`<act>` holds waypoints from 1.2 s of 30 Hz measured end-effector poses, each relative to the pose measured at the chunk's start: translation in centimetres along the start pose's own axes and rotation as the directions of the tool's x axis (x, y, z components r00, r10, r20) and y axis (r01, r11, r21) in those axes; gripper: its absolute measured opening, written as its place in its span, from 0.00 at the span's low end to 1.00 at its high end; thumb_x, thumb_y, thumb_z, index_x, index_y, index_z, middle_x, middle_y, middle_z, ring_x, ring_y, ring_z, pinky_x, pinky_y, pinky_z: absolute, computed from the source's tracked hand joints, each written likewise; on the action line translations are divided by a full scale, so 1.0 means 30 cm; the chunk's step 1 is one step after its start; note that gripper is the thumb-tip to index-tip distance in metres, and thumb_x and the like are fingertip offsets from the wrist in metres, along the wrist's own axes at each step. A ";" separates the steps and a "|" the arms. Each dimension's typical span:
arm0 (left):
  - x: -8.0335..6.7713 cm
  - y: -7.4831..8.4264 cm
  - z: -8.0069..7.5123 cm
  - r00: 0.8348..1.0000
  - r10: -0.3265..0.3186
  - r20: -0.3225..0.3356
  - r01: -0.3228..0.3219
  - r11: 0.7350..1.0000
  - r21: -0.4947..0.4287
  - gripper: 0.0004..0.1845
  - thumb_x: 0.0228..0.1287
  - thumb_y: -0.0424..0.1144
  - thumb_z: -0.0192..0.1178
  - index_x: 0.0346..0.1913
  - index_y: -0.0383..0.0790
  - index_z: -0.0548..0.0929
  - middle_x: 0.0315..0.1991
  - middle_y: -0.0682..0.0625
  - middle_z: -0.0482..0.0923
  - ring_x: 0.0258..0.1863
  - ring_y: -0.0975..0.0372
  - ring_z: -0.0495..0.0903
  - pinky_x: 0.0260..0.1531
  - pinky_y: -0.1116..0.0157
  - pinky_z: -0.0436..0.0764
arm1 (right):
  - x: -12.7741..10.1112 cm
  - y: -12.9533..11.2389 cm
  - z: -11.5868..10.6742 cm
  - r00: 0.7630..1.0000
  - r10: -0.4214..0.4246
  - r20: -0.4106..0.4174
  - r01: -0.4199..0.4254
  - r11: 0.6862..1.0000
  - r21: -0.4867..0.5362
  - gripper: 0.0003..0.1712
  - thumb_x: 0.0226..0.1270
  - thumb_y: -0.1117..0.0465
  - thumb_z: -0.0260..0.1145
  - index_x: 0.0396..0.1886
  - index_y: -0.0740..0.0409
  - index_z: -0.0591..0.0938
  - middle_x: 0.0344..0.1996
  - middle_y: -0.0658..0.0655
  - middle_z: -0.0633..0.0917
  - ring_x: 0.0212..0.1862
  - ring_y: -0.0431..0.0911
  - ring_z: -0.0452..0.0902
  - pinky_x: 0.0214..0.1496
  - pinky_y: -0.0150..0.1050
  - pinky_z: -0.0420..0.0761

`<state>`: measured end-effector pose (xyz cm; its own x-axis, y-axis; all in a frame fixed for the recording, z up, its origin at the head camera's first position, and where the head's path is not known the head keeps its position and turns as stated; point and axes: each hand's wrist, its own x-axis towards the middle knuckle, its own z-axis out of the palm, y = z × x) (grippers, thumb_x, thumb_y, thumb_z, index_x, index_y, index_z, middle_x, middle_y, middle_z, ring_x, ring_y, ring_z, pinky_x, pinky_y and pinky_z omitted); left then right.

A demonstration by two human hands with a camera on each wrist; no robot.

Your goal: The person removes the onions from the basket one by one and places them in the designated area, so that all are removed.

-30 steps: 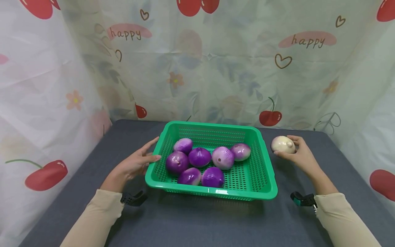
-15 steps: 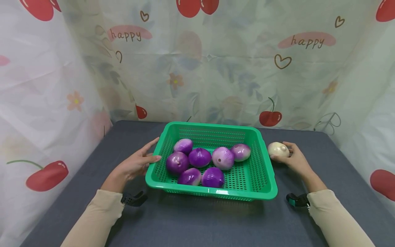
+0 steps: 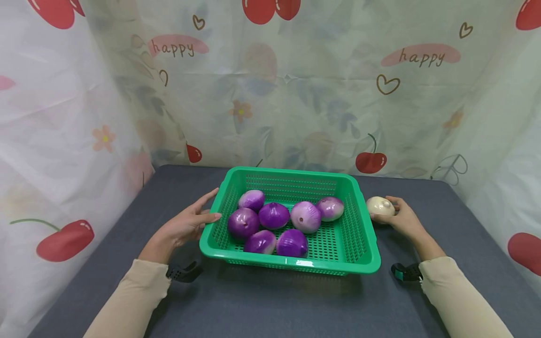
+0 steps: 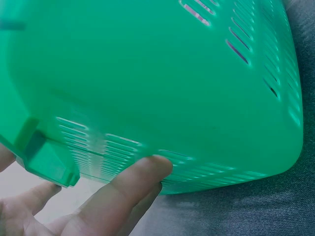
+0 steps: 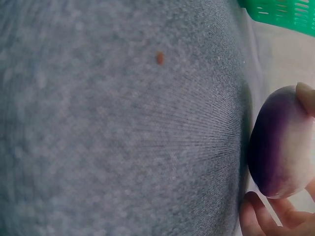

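A green plastic basket stands on the dark table with several purple onions inside. At its left side is my left hand, thumb over the rim and straight fingers against the outside; in the left wrist view, a finger touches the slotted wall. My right hand holds another onion just right of the basket, its pale nubbed end showing. Up close in the right wrist view, that onion is purple on one side and whitish on the other, between thumb and fingers. I cannot tell whether it touches the table.
Dark grey cloth covers the table. A printed curtain rises behind and at both sides. Each wrist carries a black strap. A small orange speck lies on the cloth in the right wrist view.
My right hand has moved left and slightly nearer with the onion, closer to the basket's right side, and has almost stopped. The left hand and the basket have stayed put.
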<state>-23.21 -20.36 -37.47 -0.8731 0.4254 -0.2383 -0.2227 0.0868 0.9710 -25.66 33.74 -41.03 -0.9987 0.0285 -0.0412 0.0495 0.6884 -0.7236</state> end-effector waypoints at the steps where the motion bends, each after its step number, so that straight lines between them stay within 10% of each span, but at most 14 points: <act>1: 0.000 0.000 0.000 1.000 -0.001 -0.003 0.001 1.000 0.001 0.46 0.70 0.40 0.58 0.77 0.65 0.39 0.71 0.31 0.57 0.48 0.53 0.84 0.43 0.47 0.82 | 0.000 0.000 0.000 1.000 0.001 0.003 -0.001 1.000 -0.001 0.53 0.64 0.45 0.66 0.73 0.72 0.51 0.60 0.79 0.64 0.56 0.66 0.66 0.51 0.55 0.72; 36: -0.001 -0.002 0.000 1.000 0.006 -0.003 -0.006 1.000 0.012 0.45 0.70 0.40 0.58 0.77 0.64 0.39 0.70 0.31 0.58 0.48 0.52 0.83 0.44 0.47 0.82 | 0.009 -0.008 0.005 0.999 0.025 0.042 -0.024 1.000 -0.019 0.55 0.63 0.45 0.66 0.73 0.74 0.48 0.64 0.81 0.60 0.59 0.69 0.64 0.58 0.64 0.68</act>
<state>-23.19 -20.38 -37.52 -0.8756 0.4235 -0.2324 -0.2123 0.0948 0.9726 -25.92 33.49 -40.97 -0.9960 0.0151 -0.0881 0.0734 0.7011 -0.7093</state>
